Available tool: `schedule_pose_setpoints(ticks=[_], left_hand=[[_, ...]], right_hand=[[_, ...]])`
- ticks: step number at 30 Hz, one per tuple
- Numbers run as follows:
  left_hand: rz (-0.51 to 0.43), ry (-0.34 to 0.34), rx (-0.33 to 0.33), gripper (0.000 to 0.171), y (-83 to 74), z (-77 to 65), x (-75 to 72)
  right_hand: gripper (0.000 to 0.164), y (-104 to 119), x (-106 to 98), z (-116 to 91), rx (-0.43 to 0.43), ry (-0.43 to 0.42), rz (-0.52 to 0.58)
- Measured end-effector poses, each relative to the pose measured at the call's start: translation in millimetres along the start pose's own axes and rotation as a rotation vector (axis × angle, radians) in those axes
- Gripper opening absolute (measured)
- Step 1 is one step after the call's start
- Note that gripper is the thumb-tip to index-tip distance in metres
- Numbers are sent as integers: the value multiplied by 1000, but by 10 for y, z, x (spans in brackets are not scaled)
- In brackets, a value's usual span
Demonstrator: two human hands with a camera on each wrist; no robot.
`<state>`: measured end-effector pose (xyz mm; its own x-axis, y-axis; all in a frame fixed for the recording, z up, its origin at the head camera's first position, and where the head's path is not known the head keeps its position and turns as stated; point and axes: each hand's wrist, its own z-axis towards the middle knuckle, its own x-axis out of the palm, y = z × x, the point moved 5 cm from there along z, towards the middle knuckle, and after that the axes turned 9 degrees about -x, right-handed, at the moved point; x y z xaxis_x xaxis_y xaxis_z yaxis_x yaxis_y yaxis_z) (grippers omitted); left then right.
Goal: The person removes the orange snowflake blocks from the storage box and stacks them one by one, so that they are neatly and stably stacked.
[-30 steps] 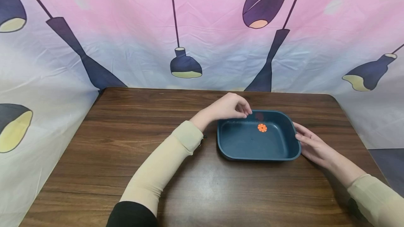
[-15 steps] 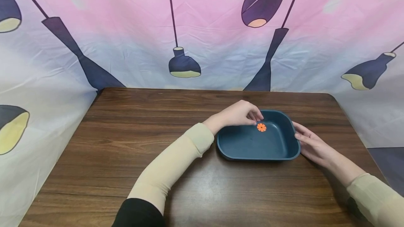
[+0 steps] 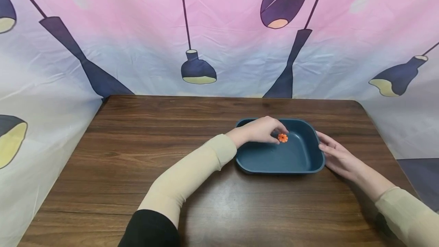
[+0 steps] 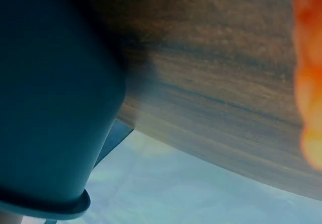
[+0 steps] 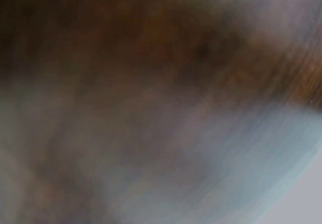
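Note:
A dark teal rectangular tub (image 3: 281, 165) with rounded corners stands on the wooden table. Inside it, near the back wall, is a small orange flower-shaped disc (image 3: 282, 138). My left hand (image 3: 262, 130) reaches over the tub's left side, its thumb and fingers parted at the disc's left and upper edges; no firm pinch shows. Against the outside of the tub's right end rests my right hand (image 3: 339, 157), fingers nearly straight along the wall and thumb by the rim. The left wrist view shows the teal tub wall (image 4: 45, 98) up close. The right wrist view is too blurred to read.
The brown wooden table (image 3: 154, 136) extends left and in front of the tub. Behind its back edge hangs a cloth backdrop (image 3: 147, 29) printed with dark lamp shapes. A blurred orange shape (image 4: 309, 78) lies at the left wrist view's right edge.
My left hand has moved from the tub's back rim forward and down inside to the orange disc, its thumb and fingers parting wider. The right hand and tub stay nearly in place.

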<state>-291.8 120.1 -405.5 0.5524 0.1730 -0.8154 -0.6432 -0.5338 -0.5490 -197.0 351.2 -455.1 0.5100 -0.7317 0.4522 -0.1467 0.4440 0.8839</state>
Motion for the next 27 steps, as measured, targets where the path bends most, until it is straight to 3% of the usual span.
schedule_pose_setpoints(ticks=[14, 27], left_hand=[[178, 42, 25, 52, -17, 68, 100], [219, 43, 25, 51, -17, 103, 147]], right_hand=[[53, -24, -39, 16, 18, -19, -69], [53, -6, -53, 1, 26, -47, -68]])
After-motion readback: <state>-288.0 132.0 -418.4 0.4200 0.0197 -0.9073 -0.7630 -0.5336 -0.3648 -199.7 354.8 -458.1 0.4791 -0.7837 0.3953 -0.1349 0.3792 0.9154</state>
